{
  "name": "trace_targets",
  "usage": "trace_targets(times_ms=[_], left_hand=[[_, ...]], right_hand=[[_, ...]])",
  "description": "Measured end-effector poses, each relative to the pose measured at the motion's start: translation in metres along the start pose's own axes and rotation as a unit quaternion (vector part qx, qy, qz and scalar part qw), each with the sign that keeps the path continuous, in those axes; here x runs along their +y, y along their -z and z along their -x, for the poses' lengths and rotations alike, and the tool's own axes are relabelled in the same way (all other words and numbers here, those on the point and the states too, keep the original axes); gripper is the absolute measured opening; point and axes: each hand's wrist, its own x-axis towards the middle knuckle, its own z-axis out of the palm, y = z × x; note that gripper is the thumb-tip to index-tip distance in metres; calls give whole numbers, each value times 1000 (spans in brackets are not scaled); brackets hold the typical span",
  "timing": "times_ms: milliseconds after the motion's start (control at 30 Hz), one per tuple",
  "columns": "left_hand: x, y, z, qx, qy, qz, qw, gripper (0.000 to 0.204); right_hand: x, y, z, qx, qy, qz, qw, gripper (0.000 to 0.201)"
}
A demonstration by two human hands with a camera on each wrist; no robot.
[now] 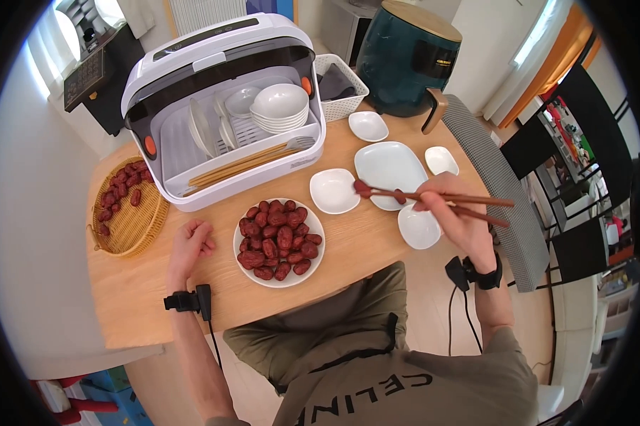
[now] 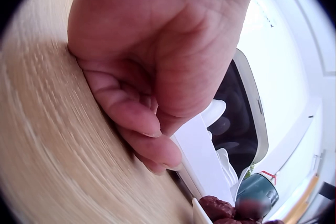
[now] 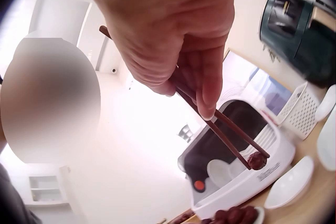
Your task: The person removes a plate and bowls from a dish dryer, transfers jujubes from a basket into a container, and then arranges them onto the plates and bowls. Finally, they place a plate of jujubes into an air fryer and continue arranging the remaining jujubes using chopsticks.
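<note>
My right hand (image 1: 451, 216) grips a pair of brown chopsticks (image 1: 476, 201), their tips pinching a dried red date (image 1: 362, 189). In the head view that date overlaps the right rim of a small white dish (image 1: 334, 192). Another date (image 1: 399, 196) shows by the near edge of the pale square plate (image 1: 385, 160). In the right wrist view the pinched date (image 3: 257, 161) hangs between the chopstick tips. My left hand (image 1: 190, 248) rests on the table, fingers loosely curled and holding nothing. Between my hands a round white plate (image 1: 281, 283) is heaped with dates (image 1: 284, 236).
A white dish dryer (image 1: 228, 174) with bowls, plates and wooden chopsticks stands behind. A wicker tray (image 1: 132, 224) of dates lies at left. More small white dishes (image 1: 419, 227) sit at right, near a green air fryer (image 1: 405, 64) and a white basket (image 1: 345, 106).
</note>
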Motion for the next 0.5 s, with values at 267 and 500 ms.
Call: trace_targets(times_ms=[267, 500], left_hand=[[-1, -1, 0, 6, -9, -7, 1000, 24], [3, -3, 2, 18, -1, -7, 1000, 22]], right_hand=[[80, 52, 23, 82, -80, 75, 991, 12], [93, 53, 28, 59, -122, 73, 988, 16]])
